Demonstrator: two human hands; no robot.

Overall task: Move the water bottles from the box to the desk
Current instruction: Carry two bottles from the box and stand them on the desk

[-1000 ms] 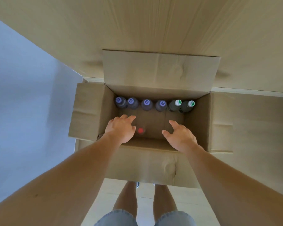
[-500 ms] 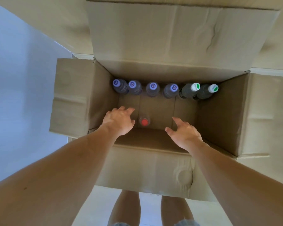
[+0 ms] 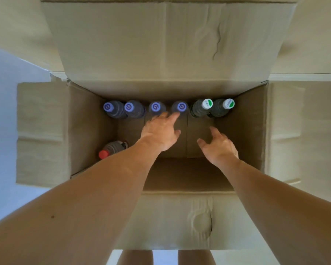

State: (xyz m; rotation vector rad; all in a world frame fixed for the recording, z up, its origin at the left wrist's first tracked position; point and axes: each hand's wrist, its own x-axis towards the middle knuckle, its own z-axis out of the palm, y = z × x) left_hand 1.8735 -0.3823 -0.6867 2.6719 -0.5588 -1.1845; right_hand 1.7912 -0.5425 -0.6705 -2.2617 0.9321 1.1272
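Both arms reach forward, left hand (image 3: 160, 133) and right hand (image 3: 219, 147) spread (holding nothing)

The box (image 3: 197, 217) is matt brown corrugated cardboard, creased and dented toward six o'clock. Inside, the bottles (image 3: 134, 109) along twelve o'clock look like clear, faintly glossy plastic with smooth caps, purple or white-and-green (image 3: 207, 103). At nine o'clock a red cap (image 3: 103, 154) shines dully. The surface beyond looks like pale wood grain (image 3: 17, 35).
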